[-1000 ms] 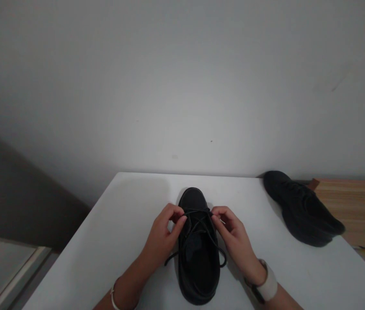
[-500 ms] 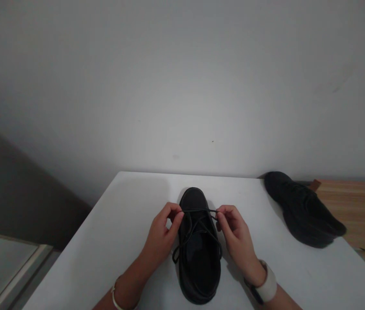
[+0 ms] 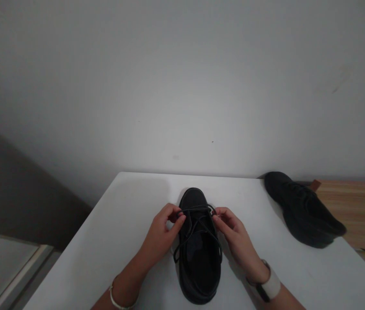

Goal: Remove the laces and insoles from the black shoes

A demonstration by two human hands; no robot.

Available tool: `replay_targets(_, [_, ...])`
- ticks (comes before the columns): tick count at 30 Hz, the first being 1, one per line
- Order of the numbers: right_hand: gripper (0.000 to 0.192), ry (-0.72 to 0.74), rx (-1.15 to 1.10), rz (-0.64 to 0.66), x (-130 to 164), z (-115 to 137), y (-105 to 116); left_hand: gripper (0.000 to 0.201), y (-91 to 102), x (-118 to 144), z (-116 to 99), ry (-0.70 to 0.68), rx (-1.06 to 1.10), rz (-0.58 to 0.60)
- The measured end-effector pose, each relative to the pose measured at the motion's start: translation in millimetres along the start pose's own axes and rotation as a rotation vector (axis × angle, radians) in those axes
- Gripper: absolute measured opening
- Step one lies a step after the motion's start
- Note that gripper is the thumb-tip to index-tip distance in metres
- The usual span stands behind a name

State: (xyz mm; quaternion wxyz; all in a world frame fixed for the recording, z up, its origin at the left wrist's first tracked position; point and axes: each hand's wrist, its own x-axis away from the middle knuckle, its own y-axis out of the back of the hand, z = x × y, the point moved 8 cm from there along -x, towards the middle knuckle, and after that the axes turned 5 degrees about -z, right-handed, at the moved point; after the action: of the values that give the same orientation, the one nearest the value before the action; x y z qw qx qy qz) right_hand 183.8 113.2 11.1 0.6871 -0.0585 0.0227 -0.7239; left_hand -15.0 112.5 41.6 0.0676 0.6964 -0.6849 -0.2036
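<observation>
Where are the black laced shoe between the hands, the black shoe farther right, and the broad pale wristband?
Black laced shoe (image 3: 202, 252): head view, insole.
Black shoe farther right (image 3: 295, 215): head view, side.
Broad pale wristband (image 3: 273, 286): head view, strap.

Indoor room, kind unclear: white table (image 3: 131, 198) by scuffed grey wall (image 3: 182, 94)

Flat white desk (image 3: 105, 241) open left of the left fingers (image 3: 169, 209), free lane between right fingers (image 3: 227, 212) and bulky black shoe (image 3: 303, 211) farther right, black round-toed lace-up shoe (image 3: 200, 249) blocking the middle, thin black lace (image 3: 198, 208) strung across it, pale grey wall (image 3: 182, 94) closing the far edge
</observation>
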Motion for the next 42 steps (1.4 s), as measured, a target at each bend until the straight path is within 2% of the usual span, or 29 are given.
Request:
replay_targets(4, [0.038,0.029,0.022,-0.003,1,5,0,0.017,3.9,0,0,0.013,0.031,-0.049])
replay_targets(11, [0.033,0.141,0.057,-0.152,3,16,14,0.021,23.1,-1,8,0.061,0.118,-0.217])
replay_targets(13, [0.032,0.132,0.065,-0.131,3,15,12,0.022,19.3,-1,8,0.069,0.126,-0.183])
replay_targets(16, [0.034,0.091,0.080,-0.047,2,11,4,0.023,4.3,0,6,0.079,0.108,-0.047])
replay_targets(18, [0.035,0.079,0.088,-0.018,2,9,1,0.022,-1.9,1,4,0.077,0.095,0.004])
replay_targets(26, [0.028,0.161,0.085,-0.192,2,18,22,0.023,22.3,-1,7,0.074,0.134,-0.205])
replay_targets(27, [0.028,0.150,0.082,-0.177,1,17,21,0.023,21.3,-1,7,0.076,0.141,-0.193])
replay_targets(31, [0.032,0.087,0.067,-0.050,1,12,6,0.020,1.8,1,2,0.063,0.135,-0.018])
replay_targets(33, [0.033,0.081,0.057,-0.033,2,12,3,0.017,-2.7,1,1,0.053,0.115,0.007])
replay_targets(35, [0.032,0.097,0.051,-0.066,2,14,5,0.016,1.2,1,1,0.050,0.114,-0.042])
replay_targets(40, [0.026,0.155,-0.086,-0.276,2,13,31,0.020,30.2,1,4,0.040,0.213,-0.312])
replay_targets(42, [0.024,0.154,-0.145,-0.321,0,10,38,0.022,37.4,2,5,0.031,0.226,-0.370])
